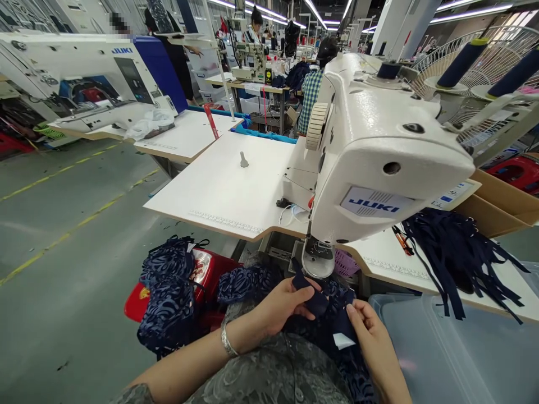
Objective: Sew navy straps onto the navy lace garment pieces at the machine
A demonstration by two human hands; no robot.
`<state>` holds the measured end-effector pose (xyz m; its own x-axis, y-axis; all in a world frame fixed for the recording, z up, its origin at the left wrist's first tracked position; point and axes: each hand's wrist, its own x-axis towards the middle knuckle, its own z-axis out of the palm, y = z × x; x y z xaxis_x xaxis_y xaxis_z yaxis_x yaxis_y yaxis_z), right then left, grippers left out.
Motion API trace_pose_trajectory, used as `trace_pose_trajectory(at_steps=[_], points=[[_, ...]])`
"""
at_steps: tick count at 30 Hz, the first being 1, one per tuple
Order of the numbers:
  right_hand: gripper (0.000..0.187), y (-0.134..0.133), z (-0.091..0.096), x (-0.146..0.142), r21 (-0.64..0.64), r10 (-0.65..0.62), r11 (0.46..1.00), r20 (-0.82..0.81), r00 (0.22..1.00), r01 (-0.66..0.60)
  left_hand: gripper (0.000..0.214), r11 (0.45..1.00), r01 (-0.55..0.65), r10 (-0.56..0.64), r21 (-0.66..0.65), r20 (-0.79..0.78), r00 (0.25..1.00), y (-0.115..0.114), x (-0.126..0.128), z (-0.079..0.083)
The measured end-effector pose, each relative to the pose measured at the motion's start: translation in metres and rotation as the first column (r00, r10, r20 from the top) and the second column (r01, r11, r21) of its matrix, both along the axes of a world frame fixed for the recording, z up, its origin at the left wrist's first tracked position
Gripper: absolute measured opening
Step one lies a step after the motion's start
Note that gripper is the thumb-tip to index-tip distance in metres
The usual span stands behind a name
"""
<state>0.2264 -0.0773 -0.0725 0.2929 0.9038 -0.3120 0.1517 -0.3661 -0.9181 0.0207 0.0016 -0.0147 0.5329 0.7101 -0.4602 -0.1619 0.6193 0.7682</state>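
Below the head of a white sewing machine (374, 146), my left hand (286, 303) pinches a dark navy fabric strip (316, 303) between thumb and fingers. To its right, my right hand (368, 322) grips another navy fabric piece (343, 320), which carries a small white label (344, 340). Whether the two pieces are joined cannot be made out. Both hands are in front of the machine's round metal bed end (319, 264). Patterned navy fabric (356, 370) hangs below my hands over my lap.
Bundled patterned fabric (168, 292) lies on a red stool (214, 269) at left. Many navy strips (458, 252) and orange-handled snips (403, 241) lie on the right tabletop. A translucent bin (463, 348) stands at lower right. Another sewing machine (84, 73) and people are further back.
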Motion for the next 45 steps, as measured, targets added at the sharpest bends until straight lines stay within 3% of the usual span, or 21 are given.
trace_pose_trajectory(at_steps=[2,5,8,10,12,14,17,19,22,24,26,27,28,30,31,33,35,38,39,41,45], points=[[0.033,-0.005,-0.01,0.009,0.0,0.118,0.993,0.167,0.979,-0.12,0.038,1.0,0.004,-0.004,-0.003,0.003,1.0,0.0,0.0,0.002],[0.028,-0.013,-0.025,0.021,-0.128,0.322,0.947,0.407,0.855,-0.295,0.038,1.0,0.022,-0.022,-0.003,0.007,1.0,0.001,0.0,0.004],[0.029,-0.016,-0.023,0.027,-0.21,0.375,0.927,0.567,0.733,-0.312,0.038,0.998,0.058,-0.058,0.01,0.008,0.998,0.001,-0.001,0.006],[0.031,-0.014,-0.009,0.025,-0.106,0.283,0.956,0.596,0.752,-0.275,0.038,0.996,0.077,-0.077,0.036,0.0,0.997,0.0,0.0,0.007],[0.036,-0.008,0.011,0.019,0.026,0.212,0.964,0.524,0.825,-0.265,0.038,0.994,0.087,-0.087,0.062,-0.006,0.996,-0.001,0.0,0.008],[0.04,0.0,0.03,0.009,0.118,0.251,0.937,0.427,0.869,-0.329,0.039,0.989,0.104,-0.103,0.101,-0.017,0.995,-0.002,0.001,0.011],[0.039,0.013,0.048,-0.004,0.141,0.401,0.866,0.377,0.835,-0.479,0.039,0.965,0.146,-0.132,0.216,-0.076,0.988,-0.003,0.001,0.018],[0.028,0.021,0.056,-0.01,0.102,0.468,0.834,0.39,0.793,-0.542,0.032,0.932,0.19,-0.153,0.31,-0.138,0.978,-0.005,0.0,0.021],[0.014,0.028,0.072,-0.019,0.093,0.485,0.816,0.428,0.763,-0.571,0.023,0.877,0.284,-0.204,0.387,-0.236,0.95,-0.007,-0.004,0.023],[0.01,0.03,0.086,-0.026,0.146,0.484,0.787,0.455,0.748,-0.599,0.014,0.844,0.299,-0.156,0.446,-0.329,0.931,-0.006,-0.011,0.022],[0.01,0.032,0.097,-0.032,0.219,0.476,0.745,0.487,0.732,-0.63,0.009,0.74,0.256,0.01,0.622,-0.391,0.92,-0.001,-0.022,0.023],[0.013,0.034,0.1,-0.034,0.249,0.467,0.729,0.499,0.729,-0.638,0.009,0.621,0.247,0.098,0.744,-0.386,0.917,0.003,-0.029,0.024],[0.016,0.038,0.1,-0.033,0.273,0.461,0.716,0.507,0.728,-0.643,0.014,0.457,0.27,0.148,0.848,-0.372,0.916,0.008,-0.037,0.025],[0.019,0.049,0.095,-0.024,0.3,0.431,0.716,0.519,0.738,-0.63,0.028,0.128,0.255,0.439,0.958,-0.285,0.852,0.019,-0.052,0.029],[0.021,0.057,0.09,-0.014,0.304,0.402,0.732,0.529,0.748,-0.609,0.033,0.004,0.309,0.555,0.951,-0.26,0.791,0.025,-0.058,0.031],[0.031,0.079,0.076,0.015,0.294,0.216,0.833,0.607,0.765,-0.468,0.036,-0.138,0.425,0.733,0.894,-0.197,0.652,0.032,-0.06,0.036],[0.04,0.108,0.061,0.052,0.283,0.076,0.898,0.655,0.752,-0.338,0.034,-0.213,0.504,0.791,0.837,-0.155,0.591,0.034,-0.051,0.039],[0.046,0.152,0.041,0.1,0.286,-0.082,0.936,0.741,0.666,-0.204,0.031,-0.362,0.521,0.744,0.773,-0.098,0.661,0.026,-0.024,0.039],[0.045,0.164,0.035,0.111,0.292,-0.121,0.94,0.77,0.627,-0.178,0.029,-0.377,0.548,0.72,0.747,-0.136,0.681,0.023,-0.015,0.039],[0.04,0.181,0.021,0.122,0.285,-0.146,0.942,0.822,0.551,-0.175,0.027,-0.345,0.571,0.72,0.745,-0.18,0.67,0.017,-0.003,0.036],[0.04,0.178,-0.009,0.115,0.263,-0.145,0.936,0.895,0.422,-0.235,0.026,-0.333,0.603,0.683,0.725,-0.255,0.684,0.013,-0.004,0.033]])
